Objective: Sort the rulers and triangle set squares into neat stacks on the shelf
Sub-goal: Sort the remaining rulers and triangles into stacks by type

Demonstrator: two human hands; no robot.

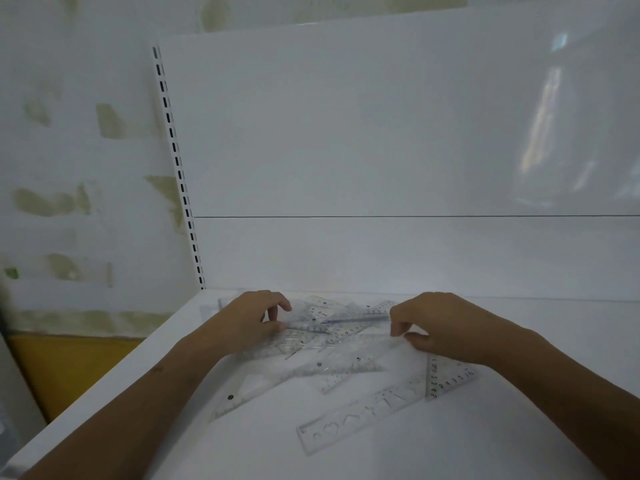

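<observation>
Both your bare forearms reach forward, converging slightly toward the middle. Your left hand [251,320] is palm down, fingers curled, thumb and fingertips pinching. Your right hand [440,325] mirrors it, fingers curled downward, thumb pinching against the index finger.

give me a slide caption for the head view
Both hands, left and right, grip the ends of a clear ruler above a jumbled pile of transparent rulers and set squares on a white shelf.
</observation>
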